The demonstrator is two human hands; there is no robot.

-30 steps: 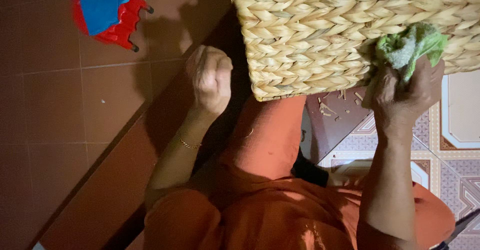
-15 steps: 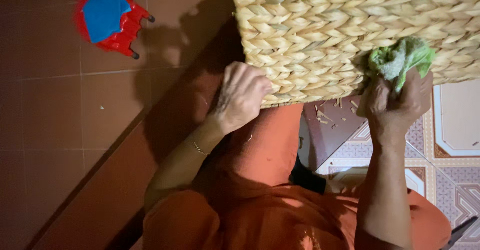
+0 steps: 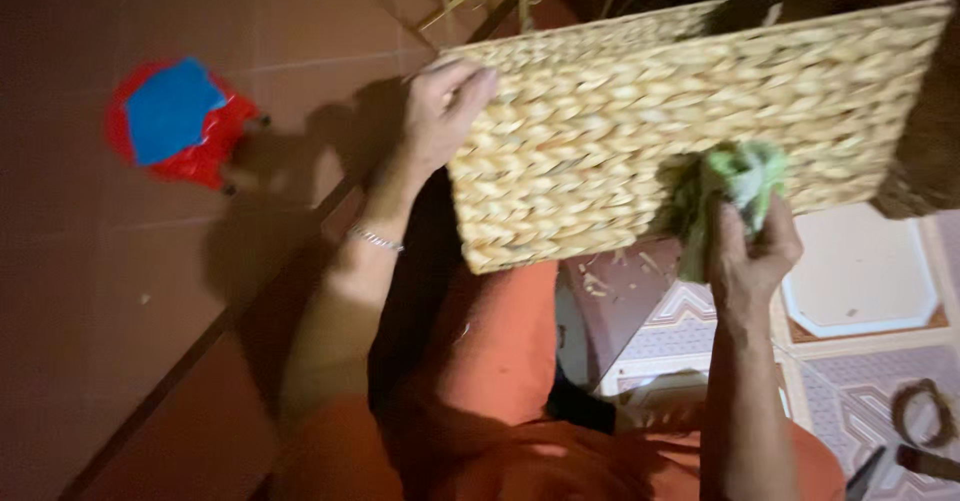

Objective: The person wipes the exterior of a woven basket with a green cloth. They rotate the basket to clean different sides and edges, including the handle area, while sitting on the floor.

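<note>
Left hand clamped on the woven basket's near corner, basket tilted above the orange-clad lap, right hand closed around a green cloth pressed against its side, red-and-blue stool on the floor tiles.

A home floor used for handicraft is suggested by brown floor tiles, patterned tiles, a woven basket, scattered straw scraps and a red plastic stool.
</note>
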